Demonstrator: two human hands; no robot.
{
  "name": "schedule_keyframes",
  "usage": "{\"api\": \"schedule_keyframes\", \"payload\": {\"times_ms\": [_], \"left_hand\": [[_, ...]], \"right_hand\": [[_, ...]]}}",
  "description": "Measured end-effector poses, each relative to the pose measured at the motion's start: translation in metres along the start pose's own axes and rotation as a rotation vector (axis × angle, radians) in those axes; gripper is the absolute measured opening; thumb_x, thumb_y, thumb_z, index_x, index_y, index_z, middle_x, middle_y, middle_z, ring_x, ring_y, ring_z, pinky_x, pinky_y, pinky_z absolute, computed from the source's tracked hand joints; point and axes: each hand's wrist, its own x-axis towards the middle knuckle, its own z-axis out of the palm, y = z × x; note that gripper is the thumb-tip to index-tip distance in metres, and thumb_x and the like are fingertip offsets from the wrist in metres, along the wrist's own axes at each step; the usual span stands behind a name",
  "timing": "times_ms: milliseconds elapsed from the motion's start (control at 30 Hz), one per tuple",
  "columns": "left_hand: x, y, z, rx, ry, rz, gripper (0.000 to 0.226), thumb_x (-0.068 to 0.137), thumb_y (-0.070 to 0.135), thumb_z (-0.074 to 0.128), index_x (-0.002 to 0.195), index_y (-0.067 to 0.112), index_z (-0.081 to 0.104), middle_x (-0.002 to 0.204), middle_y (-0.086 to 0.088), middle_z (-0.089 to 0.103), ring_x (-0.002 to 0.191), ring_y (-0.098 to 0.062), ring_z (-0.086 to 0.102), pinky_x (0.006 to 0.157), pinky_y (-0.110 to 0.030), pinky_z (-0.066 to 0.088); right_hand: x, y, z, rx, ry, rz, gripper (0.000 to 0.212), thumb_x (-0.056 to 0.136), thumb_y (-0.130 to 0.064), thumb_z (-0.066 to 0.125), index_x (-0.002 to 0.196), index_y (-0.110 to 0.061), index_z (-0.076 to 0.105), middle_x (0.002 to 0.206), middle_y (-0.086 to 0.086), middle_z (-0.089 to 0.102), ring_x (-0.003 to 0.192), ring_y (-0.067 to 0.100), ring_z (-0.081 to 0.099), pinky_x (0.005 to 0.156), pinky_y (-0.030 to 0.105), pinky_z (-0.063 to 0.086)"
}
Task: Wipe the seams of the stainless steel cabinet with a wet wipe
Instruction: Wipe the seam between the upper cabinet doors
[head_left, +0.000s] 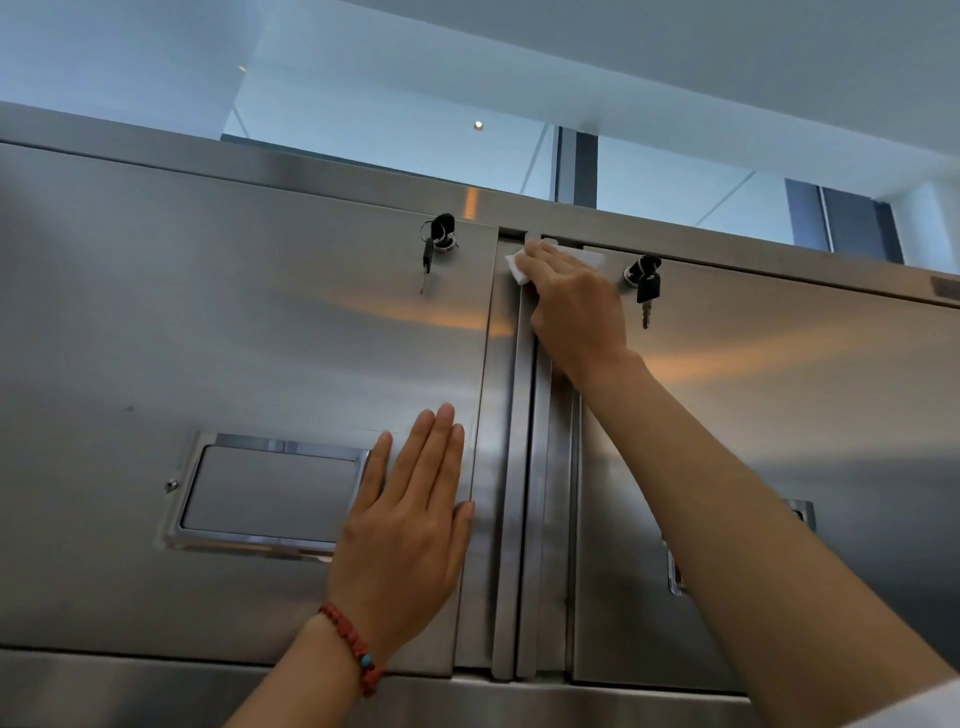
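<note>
Stainless steel cabinet (260, 322) fills the view, seen from below, with two doors meeting at a vertical centre seam (525, 467). The left door (208, 364) carries a recessed rectangular pull handle (270, 493) low down; the right door (779, 415) shows part of a matching handle (802, 514), mostly hidden behind the forearm.

Right hand (571, 296) is raised to the top of the centre seam, just under the cabinet's upper rail. It presses a white wet wipe (519, 267) flat against the metal, fingers held together over the wipe; the edges of the wipe show to the left of the fingers and beyond the fingertips.

Left hand (410, 519) lies flat on the left door, palm to the steel, fingers straight and close together, thumb along the door's right edge. It sits between the recessed handle and the seam. A red beaded bracelet (353, 647) circles the wrist.

Each door has a lock near its top inner corner with a bunch of keys hanging: left keys (434, 244), right keys (645, 283). The right hand is just beside the right keys, not touching.
</note>
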Motion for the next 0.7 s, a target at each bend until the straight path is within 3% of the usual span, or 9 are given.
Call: {"api": "schedule_keyframes", "payload": {"times_ms": [233, 500, 700], "left_hand": [[0.000, -0.001, 0.000, 0.007, -0.002, 0.005, 0.056, 0.097, 0.034, 0.025, 0.138, -0.001, 0.037, 0.148, -0.018, 0.031, 0.137, -0.032, 0.029, 0.107, -0.050, 0.026], [0.002, 0.001, -0.002, 0.005, -0.006, -0.005, 0.056, 0.095, 0.034, 0.026, 0.137, -0.001, 0.040, 0.147, -0.019, 0.032, 0.136, -0.032, 0.031, 0.108, -0.049, 0.025], [0.002, 0.002, -0.005, 0.005, -0.004, -0.010, 0.056, 0.095, 0.033, 0.028, 0.137, -0.002, 0.040, 0.147, -0.019, 0.032, 0.136, -0.032, 0.032, 0.109, -0.051, 0.029]], "right_hand": [[0.000, -0.001, -0.001, 0.006, 0.007, 0.006, 0.039, 0.090, 0.004, 0.048, 0.127, -0.004, 0.056, 0.137, 0.011, 0.051, 0.130, 0.021, 0.045, 0.106, 0.031, 0.035], [-0.030, -0.013, -0.002, 0.067, 0.124, -0.063, 0.032, 0.074, 0.012, 0.066, 0.105, 0.008, 0.066, 0.109, 0.025, 0.065, 0.103, 0.038, 0.064, 0.087, 0.049, 0.051], [-0.049, -0.019, -0.002, 0.057, 0.152, -0.076, 0.033, 0.069, 0.011, 0.072, 0.102, 0.007, 0.069, 0.106, 0.024, 0.067, 0.099, 0.037, 0.066, 0.084, 0.045, 0.052]]}}
